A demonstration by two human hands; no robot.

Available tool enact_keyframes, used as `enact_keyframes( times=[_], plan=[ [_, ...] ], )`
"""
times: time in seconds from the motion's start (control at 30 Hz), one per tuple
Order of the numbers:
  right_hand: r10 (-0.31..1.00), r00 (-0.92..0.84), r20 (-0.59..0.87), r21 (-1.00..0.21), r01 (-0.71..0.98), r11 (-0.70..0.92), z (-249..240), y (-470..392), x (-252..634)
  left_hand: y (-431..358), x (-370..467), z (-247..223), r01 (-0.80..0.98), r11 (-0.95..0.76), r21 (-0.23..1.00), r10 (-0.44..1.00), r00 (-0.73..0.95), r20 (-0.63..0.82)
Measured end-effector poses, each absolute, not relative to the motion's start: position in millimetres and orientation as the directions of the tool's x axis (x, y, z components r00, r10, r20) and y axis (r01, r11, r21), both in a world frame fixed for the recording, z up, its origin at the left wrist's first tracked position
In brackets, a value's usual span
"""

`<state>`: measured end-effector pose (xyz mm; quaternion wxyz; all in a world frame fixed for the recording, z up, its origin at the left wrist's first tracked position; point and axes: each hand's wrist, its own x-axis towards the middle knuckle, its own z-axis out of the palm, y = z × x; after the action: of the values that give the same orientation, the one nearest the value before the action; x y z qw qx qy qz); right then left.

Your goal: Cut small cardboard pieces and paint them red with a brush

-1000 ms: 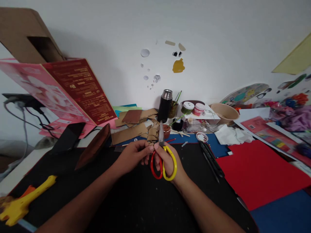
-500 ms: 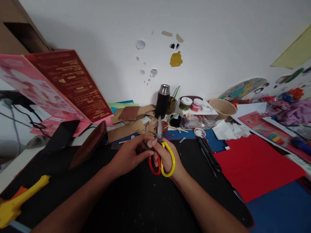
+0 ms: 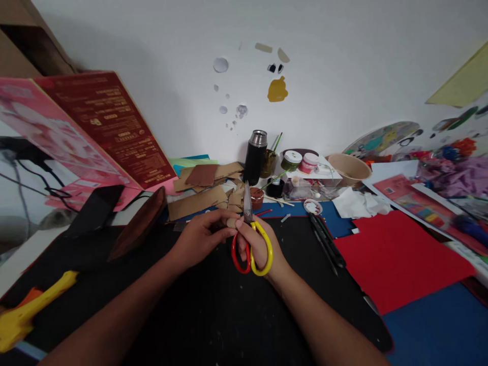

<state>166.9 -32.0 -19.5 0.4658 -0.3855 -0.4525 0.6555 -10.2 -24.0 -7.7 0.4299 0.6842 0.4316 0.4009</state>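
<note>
1. Right hand [image 3: 263, 244]: holds the scissors with steel blades, one red handle loop and one yellow handle loop [image 3: 248, 218]. The blades lie together, tips directed away from the person. The thumb reaches toward the left hand; the other fingers curl behind the handles, and their exact grip cannot be told.

2. Left hand [image 3: 200, 235]: index finger and thumb pinch a small, rounded, tan disc [image 3: 231, 222]. The remaining fingers are bent and partly hidden.

3. Disc position: between the two hands, just left of the scissors and above the black work mat with a red edge [image 3: 213, 315]. The right thumb tip is at its right edge; contact cannot be confirmed.

4. Beyond the hands: torn brown cardboard strips [image 3: 197, 203], a black cylindrical flask with a silver rim [image 3: 255, 157] and a small jar of reddish-brown paint [image 3: 256, 198].

5. Right side: a black-handled cutter [image 3: 330, 241] on the mat, beside a flat sheet of bright red paper [image 3: 404, 259].

6. Left side: an elongated brown case [image 3: 141, 223] on the mat; nearer the person, a yellow plastic implement [image 3: 36, 310].

7. Rear left: an upright folded pink-and-maroon printed board [image 3: 107, 127].
</note>
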Motion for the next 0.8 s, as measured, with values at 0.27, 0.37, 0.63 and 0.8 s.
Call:
enact_keyframes(
  times=[0.27, 0.37, 0.63, 0.8],
  plan=[
    [0.965, -0.245, -0.088, -0.949, -0.275, -0.156, -21.0, -30.8, 167.2, -22.0, -10.4, -10.9, 0.267, -0.282, 0.921, 0.945, 0.241, 0.219],
    [0.963, -0.253, -0.095, -0.950, -0.268, -0.164, -20.8, -31.3, 167.6, -20.9, -11.5, -10.9, 0.268, -0.274, 0.923, 0.946, 0.249, 0.209],
    [0.963, -0.256, -0.087, -0.951, -0.267, -0.157, -19.8, -31.6, 167.4, -21.1, -13.6, -8.0, 0.230, -0.258, 0.938, 0.933, 0.312, 0.179],
    [0.966, -0.247, -0.081, -0.951, -0.271, -0.149, -18.5, -31.2, 166.7, -23.4, -11.6, -8.4, 0.339, -0.325, 0.883, 0.931, 0.280, 0.235]
  ],
)
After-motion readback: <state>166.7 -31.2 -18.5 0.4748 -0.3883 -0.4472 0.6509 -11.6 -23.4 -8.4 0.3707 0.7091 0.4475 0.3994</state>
